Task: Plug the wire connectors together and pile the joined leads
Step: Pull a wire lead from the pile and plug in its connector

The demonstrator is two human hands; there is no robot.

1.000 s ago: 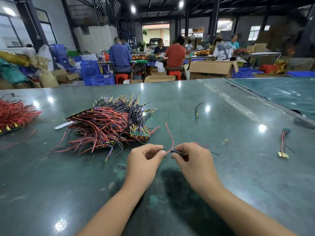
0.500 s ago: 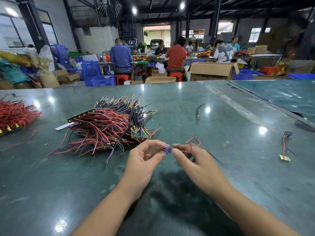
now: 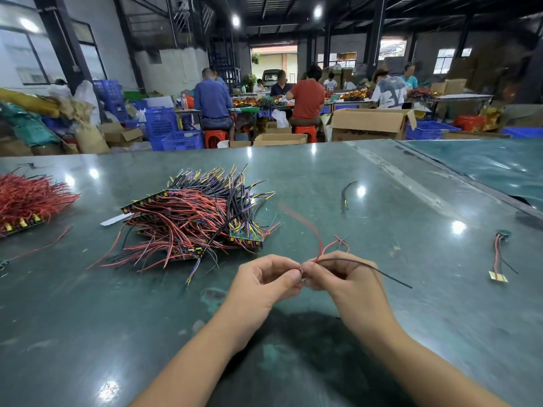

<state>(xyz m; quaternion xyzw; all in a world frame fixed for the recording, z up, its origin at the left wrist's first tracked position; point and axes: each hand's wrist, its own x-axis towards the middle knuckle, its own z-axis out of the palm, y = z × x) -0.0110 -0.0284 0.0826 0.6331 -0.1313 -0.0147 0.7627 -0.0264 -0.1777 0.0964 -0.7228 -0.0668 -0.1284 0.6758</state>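
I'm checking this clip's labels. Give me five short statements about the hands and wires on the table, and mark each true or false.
1. Both hands meet at their fingertips, the left hand and the right hand. True.
2. A black wire sticks out to the right of the right hand. True.
3. The big wire pile lies right of the hands. False: it lies to their left, farther back.
4. The table is wooden brown. False: green.
5. A red wire rises from the fingertips. True.

I see a glossy dark green tabletop (image 3: pixel 323 177). On it lie a large pile of red and black leads (image 3: pixel 194 224), a red wire bundle (image 3: pixel 26 198) at far left, a loose black lead (image 3: pixel 346 193), and a small board with leads (image 3: pixel 499 254) at right.
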